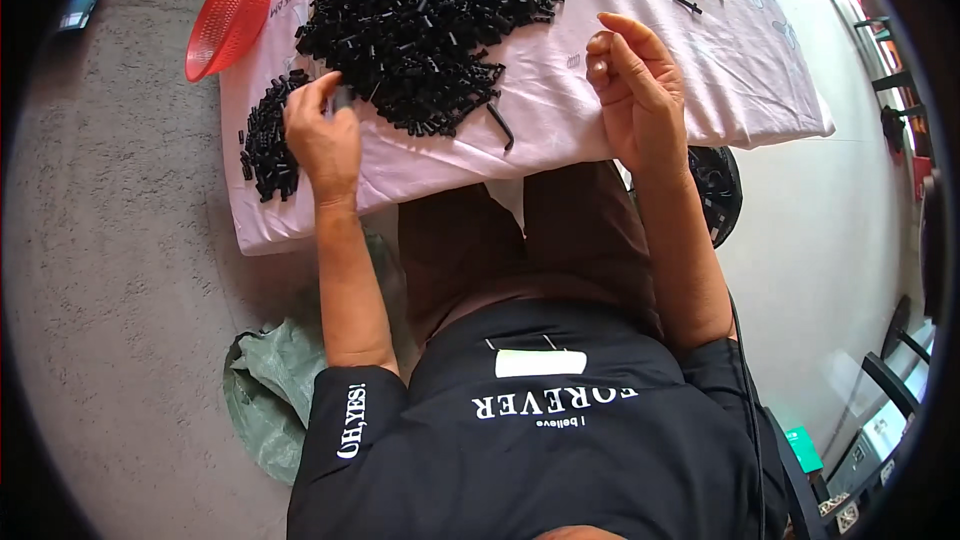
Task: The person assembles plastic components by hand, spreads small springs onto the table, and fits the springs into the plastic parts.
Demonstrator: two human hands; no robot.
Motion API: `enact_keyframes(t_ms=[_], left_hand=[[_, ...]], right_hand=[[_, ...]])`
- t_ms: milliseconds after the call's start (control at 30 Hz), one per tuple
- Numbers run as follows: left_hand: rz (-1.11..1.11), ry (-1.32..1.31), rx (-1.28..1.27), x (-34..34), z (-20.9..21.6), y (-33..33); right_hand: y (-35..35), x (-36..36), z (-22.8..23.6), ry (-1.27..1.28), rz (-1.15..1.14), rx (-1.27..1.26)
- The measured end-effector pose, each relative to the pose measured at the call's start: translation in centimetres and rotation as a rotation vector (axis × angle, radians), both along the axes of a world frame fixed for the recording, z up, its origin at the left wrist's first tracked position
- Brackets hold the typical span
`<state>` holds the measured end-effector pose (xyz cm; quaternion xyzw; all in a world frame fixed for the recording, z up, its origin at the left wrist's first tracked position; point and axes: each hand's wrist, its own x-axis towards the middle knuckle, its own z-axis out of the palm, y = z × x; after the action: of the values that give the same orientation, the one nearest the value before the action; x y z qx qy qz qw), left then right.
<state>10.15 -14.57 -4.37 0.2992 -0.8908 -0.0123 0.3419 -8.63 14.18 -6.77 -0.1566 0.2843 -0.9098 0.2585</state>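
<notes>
Black shirt (520, 470) nearest, forearms (352, 285) reach forward, hands (325, 140) (645, 90) half-curled, any hold impossible to tell.

The parts (410, 30) are black, the cloth (545, 105) pale pink, the basket (230, 20) red.

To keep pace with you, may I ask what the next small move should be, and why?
Probably bring the right hand toward the large heap of short black tubes: it hangs over the pink cloth holding no clearly visible tube, while the left hand is between that heap and the smaller pile.
</notes>
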Motion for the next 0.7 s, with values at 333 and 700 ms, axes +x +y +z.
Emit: enact_keyframes(t_ms=[333, 700], left_hand=[[-0.446, -0.028, 0.294, -6.4, 3.0, 7.5], [-0.565, -0.078, -0.003, -12.4, 1.7, 9.4]], right_hand=[[0.3, 0.0, -0.1, -0.001, -0.031, -0.050], [-0.2, 0.0, -0.3, 0.015, -0.081, -0.008]])
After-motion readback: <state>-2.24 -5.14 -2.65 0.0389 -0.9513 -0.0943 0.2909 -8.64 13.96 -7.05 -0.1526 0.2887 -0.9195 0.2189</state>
